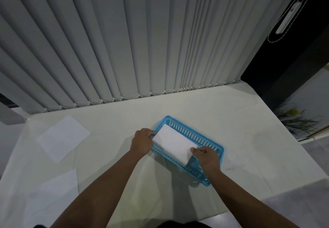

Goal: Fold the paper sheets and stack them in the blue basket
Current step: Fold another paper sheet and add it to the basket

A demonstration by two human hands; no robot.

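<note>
Well out past my left hand [142,141], two unfolded sheets are waiting on the white table [249,138]: the farther sheet [63,137] lying flat and angled, the nearer sheet [53,188] down beside my left forearm. My left hand is pinching the left end of the folded sheet [173,143], fingers curled around its edge right at the rim of the blue basket [204,135]. The folded sheet is sitting tilted between my hands, its near long edge riding above the basket's near wall, not yet down flat inside. My right hand [207,158] is gripping the sheet's right corner, thumb on top. I'm judging this paper to be light and floppy, smooth enough to slide and easy to crease, so I'm holding it at both short ends to keep it taut. For the next sheets, I'm thinking corners and edges are the places to grab.
</note>
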